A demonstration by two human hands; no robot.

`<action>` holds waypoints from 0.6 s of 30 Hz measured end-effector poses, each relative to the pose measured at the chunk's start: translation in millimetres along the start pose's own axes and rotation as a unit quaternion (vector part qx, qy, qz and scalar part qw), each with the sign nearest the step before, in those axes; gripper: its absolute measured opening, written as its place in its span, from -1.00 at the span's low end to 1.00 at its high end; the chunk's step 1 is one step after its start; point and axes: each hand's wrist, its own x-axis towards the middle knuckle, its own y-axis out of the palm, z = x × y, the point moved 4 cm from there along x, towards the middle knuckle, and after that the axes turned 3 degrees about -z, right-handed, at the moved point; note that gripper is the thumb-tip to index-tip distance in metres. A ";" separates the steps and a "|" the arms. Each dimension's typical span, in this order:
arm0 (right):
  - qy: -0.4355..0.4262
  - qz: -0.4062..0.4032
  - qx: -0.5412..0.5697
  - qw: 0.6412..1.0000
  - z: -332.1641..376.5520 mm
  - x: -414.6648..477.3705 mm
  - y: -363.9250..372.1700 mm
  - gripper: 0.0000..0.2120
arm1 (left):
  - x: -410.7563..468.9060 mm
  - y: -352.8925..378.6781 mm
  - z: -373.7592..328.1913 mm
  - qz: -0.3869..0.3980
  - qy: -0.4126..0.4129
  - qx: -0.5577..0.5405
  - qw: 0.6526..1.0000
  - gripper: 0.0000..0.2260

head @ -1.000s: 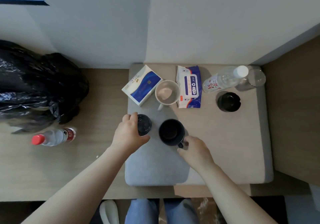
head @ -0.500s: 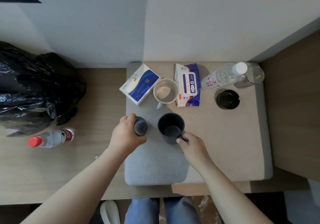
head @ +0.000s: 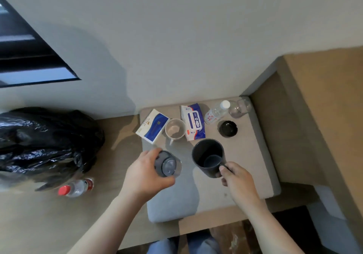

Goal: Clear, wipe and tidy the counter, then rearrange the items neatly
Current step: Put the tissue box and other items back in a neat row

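I have both hands full over the near part of the grey counter (head: 261, 155). My left hand (head: 145, 175) wraps from the side around a small clear glass (head: 167, 164), fingers curled round its wall. My right hand (head: 238, 181) pinches the handle of the dark mug (head: 208, 156), thumb on top; the handle itself is mostly hidden under my fingers. Whether either vessel is resting on the counter or lifted just clear of it, I cannot tell from this angle.

I judge the glass to be light, smooth and brittle, so a firm wrap low on the wall suits it better than a rim pinch, and it must be set down softly. The mug looks like ceramic: heavier, rigid, chippable at the rim. Carried by the handle alone it wants to tip, so I would keep it upright and not swing it. It looks empty inside.

At the far edge sit the blue and white box (head: 152, 126), a pale cup (head: 174, 129), the wipes pack (head: 193, 122), a lying water bottle (head: 216, 112), a second glass (head: 240, 107) and a black ashtray (head: 227, 129). A red-capped bottle (head: 76, 188) lies on the wooden surface to the left, near the black bag (head: 45, 143).
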 end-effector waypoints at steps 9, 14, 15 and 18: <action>-0.038 -0.127 0.168 0.977 59.8 -102.8 -101.4 -0.71 | -39.1 -89.9 -128.5 -0.062 0.199 -0.010 0.978 -0.47; -0.098 -0.219 0.238 0.941 77.7 -169.6 -175.0 -0.68 | -66.8 -115.3 -210.8 -0.064 0.290 -0.058 0.953 -0.30; -0.110 -0.236 0.255 0.931 78.5 -184.0 -189.6 -0.67 | -74.4 -117.3 -228.3 -0.061 0.307 -0.064 0.948 -0.29; -0.141 -0.286 0.293 0.901 74.8 -228.6 -233.9 -0.63 | -105.1 -119.7 -284.4 -0.059 0.368 -0.070 0.925 -0.37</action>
